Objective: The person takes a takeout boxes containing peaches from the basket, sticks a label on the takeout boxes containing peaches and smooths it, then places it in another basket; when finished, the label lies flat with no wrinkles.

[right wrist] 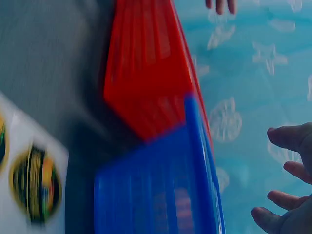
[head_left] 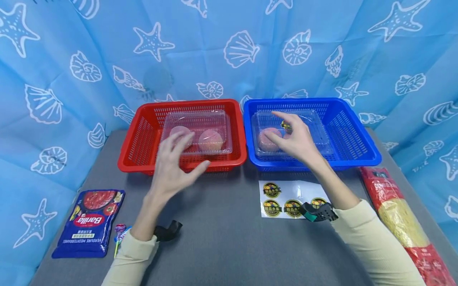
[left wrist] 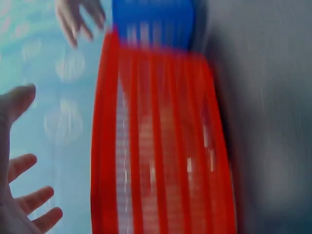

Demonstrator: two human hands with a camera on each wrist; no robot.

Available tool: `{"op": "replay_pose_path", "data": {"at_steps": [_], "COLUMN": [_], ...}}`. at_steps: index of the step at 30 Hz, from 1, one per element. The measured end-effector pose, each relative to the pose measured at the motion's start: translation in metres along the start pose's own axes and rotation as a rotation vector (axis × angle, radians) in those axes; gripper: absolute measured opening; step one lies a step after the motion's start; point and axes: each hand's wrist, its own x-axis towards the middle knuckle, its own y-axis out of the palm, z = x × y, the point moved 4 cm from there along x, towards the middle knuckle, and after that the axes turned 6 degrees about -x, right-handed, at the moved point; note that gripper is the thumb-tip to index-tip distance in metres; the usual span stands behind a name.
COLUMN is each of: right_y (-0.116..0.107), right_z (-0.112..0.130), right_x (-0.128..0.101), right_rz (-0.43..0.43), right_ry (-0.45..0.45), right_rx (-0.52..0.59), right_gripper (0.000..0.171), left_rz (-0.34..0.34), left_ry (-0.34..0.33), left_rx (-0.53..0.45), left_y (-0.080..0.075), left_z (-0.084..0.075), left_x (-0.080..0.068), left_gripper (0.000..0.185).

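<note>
My left hand (head_left: 173,169), fingers spread and holding nothing, hovers over the front of the red basket (head_left: 130,159). Inside it lies a clear plastic fruit box (head_left: 195,117) with two pinkish peaches (head_left: 210,141). My right hand (head_left: 298,139) is above the blue basket (head_left: 358,137), thumb and fingers apart with nothing between them. Beneath that hand sits another clear box (head_left: 318,131), with a peach (head_left: 270,139) visible and a round black-and-gold sticker (head_left: 286,126) on it, partly hidden by the hand. Both wrist views show loosely spread fingers beside the basket rims.
A sticker sheet (head_left: 282,192) with several round labels lies before the blue basket. On the left are a blue Barilla pouch (head_left: 89,224) and a lollipop (head_left: 119,230), partly behind the left sleeve. A long red-and-yellow noodle pack (head_left: 404,222) lies along the right edge.
</note>
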Motion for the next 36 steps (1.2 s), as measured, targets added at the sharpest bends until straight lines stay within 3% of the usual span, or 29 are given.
{"op": "replay_pose_path", "data": {"at_steps": [6, 10, 13, 19, 23, 29, 33, 36], "right_y": [0.036, 0.054, 0.065, 0.089, 0.105, 0.126, 0.138, 0.144], "right_z": [0.031, 0.049, 0.061, 0.074, 0.073, 0.071, 0.072, 0.075], "right_x": [0.007, 0.011, 0.015, 0.023, 0.031, 0.035, 0.032, 0.031], "right_rz": [0.108, 0.180, 0.218, 0.324, 0.324, 0.363, 0.414, 0.394], "right_ry": [0.001, 0.004, 0.001, -0.008, 0.009, 0.144, 0.252, 0.265], "right_rx": [0.131, 0.216, 0.241, 0.206, 0.149, 0.203, 0.121, 0.112], "right_gripper": [0.068, 0.071, 0.075, 0.090, 0.095, 0.095, 0.104, 0.103], "left_rz": [-0.020, 0.005, 0.048, 0.115, 0.140, 0.135, 0.121, 0.124], "left_ry": [-0.202, -0.340, -0.419, -0.491, -0.523, -0.539, -0.532, -0.537], "left_rx": [0.130, 0.169, 0.138, 0.056, 0.049, 0.044, 0.041, 0.032], "left_y": [-0.056, -0.074, -0.077, -0.076, -0.078, -0.078, -0.079, -0.078], "left_z": [0.067, 0.101, 0.116, 0.127, 0.128, 0.129, 0.130, 0.130], "left_x": [-0.010, -0.019, -0.023, -0.026, -0.027, -0.028, -0.029, -0.029], "left_gripper": [0.092, 0.096, 0.099, 0.105, 0.109, 0.110, 0.109, 0.109]}}
